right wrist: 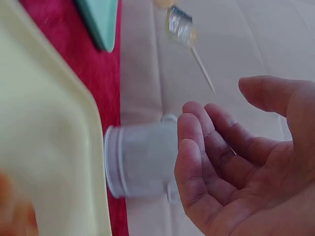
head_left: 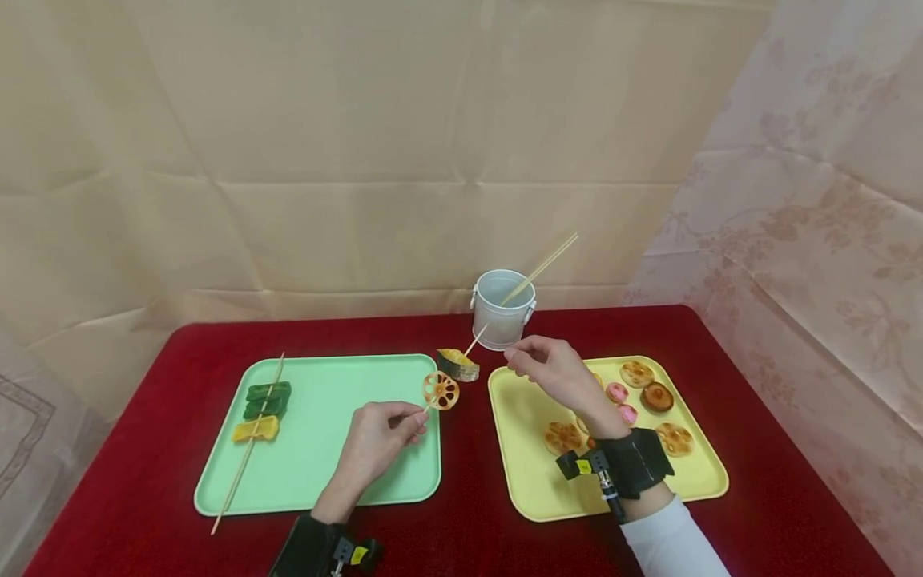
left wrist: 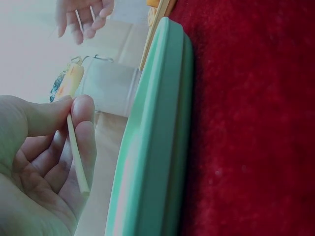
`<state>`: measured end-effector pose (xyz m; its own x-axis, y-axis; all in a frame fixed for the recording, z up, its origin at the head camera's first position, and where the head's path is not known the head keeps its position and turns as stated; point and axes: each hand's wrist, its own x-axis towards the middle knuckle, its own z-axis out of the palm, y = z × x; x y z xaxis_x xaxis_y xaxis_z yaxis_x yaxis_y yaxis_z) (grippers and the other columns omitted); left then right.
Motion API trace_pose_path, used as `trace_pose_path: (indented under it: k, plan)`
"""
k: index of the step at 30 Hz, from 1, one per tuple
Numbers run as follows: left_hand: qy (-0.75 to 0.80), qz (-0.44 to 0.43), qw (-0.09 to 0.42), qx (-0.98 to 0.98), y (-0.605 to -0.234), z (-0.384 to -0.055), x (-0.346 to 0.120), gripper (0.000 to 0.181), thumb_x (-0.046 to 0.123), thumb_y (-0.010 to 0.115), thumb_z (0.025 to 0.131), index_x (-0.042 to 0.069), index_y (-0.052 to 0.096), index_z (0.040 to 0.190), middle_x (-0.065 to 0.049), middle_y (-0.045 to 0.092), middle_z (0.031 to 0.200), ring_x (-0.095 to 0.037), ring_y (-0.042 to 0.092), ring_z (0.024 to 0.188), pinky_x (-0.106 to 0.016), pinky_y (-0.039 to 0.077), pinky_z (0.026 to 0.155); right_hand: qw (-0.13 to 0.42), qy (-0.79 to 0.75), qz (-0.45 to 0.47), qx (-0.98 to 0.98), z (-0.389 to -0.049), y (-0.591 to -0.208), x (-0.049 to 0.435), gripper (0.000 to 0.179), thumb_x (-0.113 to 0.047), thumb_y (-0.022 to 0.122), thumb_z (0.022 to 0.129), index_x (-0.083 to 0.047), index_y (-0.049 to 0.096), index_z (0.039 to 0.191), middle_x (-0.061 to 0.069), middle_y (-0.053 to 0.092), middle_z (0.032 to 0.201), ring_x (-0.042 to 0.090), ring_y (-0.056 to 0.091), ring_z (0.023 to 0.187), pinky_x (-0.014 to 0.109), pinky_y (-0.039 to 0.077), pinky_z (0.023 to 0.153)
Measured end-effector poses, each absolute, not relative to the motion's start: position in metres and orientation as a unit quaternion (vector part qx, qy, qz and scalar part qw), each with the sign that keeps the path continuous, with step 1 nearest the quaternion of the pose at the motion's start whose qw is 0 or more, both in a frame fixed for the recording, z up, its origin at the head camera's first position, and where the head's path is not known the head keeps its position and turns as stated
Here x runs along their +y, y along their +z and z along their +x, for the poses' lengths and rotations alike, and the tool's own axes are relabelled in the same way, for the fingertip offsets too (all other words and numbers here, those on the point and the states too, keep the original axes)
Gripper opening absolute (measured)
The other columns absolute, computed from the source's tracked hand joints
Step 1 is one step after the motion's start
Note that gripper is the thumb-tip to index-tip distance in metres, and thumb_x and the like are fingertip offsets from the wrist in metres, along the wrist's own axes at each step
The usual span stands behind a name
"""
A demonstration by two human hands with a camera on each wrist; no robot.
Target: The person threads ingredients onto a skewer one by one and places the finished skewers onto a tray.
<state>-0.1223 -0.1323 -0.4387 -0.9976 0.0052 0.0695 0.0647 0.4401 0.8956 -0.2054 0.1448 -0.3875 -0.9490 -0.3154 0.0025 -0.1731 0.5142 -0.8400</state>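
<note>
Pinched between thumb and forefinger of my left hand (head_left: 378,441) is the lower end of a wooden skewer (left wrist: 78,157), held over the right edge of the green tray (head_left: 346,481). Threaded on it are a lotus root slice (head_left: 441,391) and, above that, a yellow piece with dark, speckled skin (head_left: 457,367). The skewer's bare tip points up and right toward the bucket. Past that tip, my right hand (head_left: 558,373) hangs over the yellow tray (head_left: 526,481), fingers loosely bent and thumb apart, with nothing in it.
A white metal bucket (head_left: 496,324) holding thin skewers (head_left: 548,260) stands at the table's back. On the yellow tray lie browned round slices (head_left: 674,439), a mushroom cap (head_left: 657,397) and pink pieces (head_left: 617,392). A finished-looking skewer with green pieces (head_left: 268,393) and a yellow piece (head_left: 255,429) lies on the green tray.
</note>
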Motion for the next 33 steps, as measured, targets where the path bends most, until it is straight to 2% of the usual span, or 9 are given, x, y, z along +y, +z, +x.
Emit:
trace_pose_path:
  k: [6, 11, 18, 22, 26, 33]
  plan:
    - [-0.528, -0.019, 0.027, -0.849, -0.439, -0.122, -0.133, 0.008, 0.008, 0.078, 0.093, 0.002, 0.081, 0.094, -0.004, 0.074, 0.074, -0.016, 0.071, 0.064, -0.023, 0.053, 0.06, 0.066, -0.408, -0.14, 0.9, -0.204, -0.39, 0.163, 0.027, -0.031, 0.066, 0.102, -0.007, 0.073, 0.114, 0.01, 0.073, 0.101, 0.028, 0.066, 0.095, 0.038, 0.053, 0.083]
    - [-0.525, -0.018, 0.027, -0.85, -0.439, -0.122, -0.133, 0.008, 0.008, 0.077, 0.093, 0.002, 0.081, 0.095, -0.004, 0.074, 0.074, -0.016, 0.07, 0.063, -0.023, 0.051, 0.059, 0.08, -0.361, -0.165, 0.914, -0.2, -0.397, 0.175, 0.028, -0.031, 0.07, 0.099, -0.007, 0.074, 0.113, 0.004, 0.073, 0.103, 0.022, 0.066, 0.096, 0.04, 0.054, 0.086]
    - [-0.529, -0.023, 0.027, -0.848, -0.439, -0.122, -0.133, 0.008, 0.008, 0.077, 0.093, 0.001, 0.081, 0.095, -0.004, 0.074, 0.075, -0.015, 0.07, 0.064, -0.023, 0.052, 0.06, 0.118, -0.302, -0.196, 0.925, -0.183, -0.405, 0.188, 0.031, -0.031, 0.076, 0.094, -0.008, 0.073, 0.115, 0.0, 0.073, 0.104, 0.019, 0.068, 0.093, 0.035, 0.055, 0.077]
    - [-0.532, -0.022, 0.024, -0.846, -0.438, -0.122, -0.133, 0.008, 0.007, 0.077, 0.094, 0.001, 0.081, 0.095, -0.004, 0.074, 0.075, -0.016, 0.071, 0.065, -0.023, 0.053, 0.06, 0.122, -0.263, -0.205, 0.935, -0.177, -0.405, 0.19, 0.032, -0.029, 0.08, 0.091, -0.009, 0.074, 0.114, 0.001, 0.074, 0.106, 0.022, 0.069, 0.096, 0.037, 0.056, 0.078]
    - [-0.535, -0.021, 0.023, -0.844, -0.438, -0.122, -0.134, 0.009, 0.008, 0.077, 0.094, 0.0, 0.081, 0.095, -0.005, 0.074, 0.076, -0.017, 0.071, 0.065, -0.023, 0.053, 0.06, 0.115, -0.232, -0.218, 0.941, -0.172, -0.407, 0.192, 0.031, -0.026, 0.082, 0.087, -0.01, 0.074, 0.113, 0.001, 0.073, 0.106, 0.021, 0.067, 0.095, 0.038, 0.054, 0.077]
    - [-0.533, -0.022, 0.026, -0.845, -0.439, -0.122, -0.134, 0.009, 0.009, 0.077, 0.094, 0.001, 0.081, 0.095, -0.004, 0.074, 0.075, -0.014, 0.07, 0.064, -0.023, 0.052, 0.059, 0.07, -0.17, -0.272, 0.945, -0.162, -0.413, 0.195, 0.028, -0.022, 0.086, 0.083, -0.011, 0.074, 0.106, -0.004, 0.068, 0.098, 0.01, 0.056, 0.084, 0.029, 0.05, 0.073]
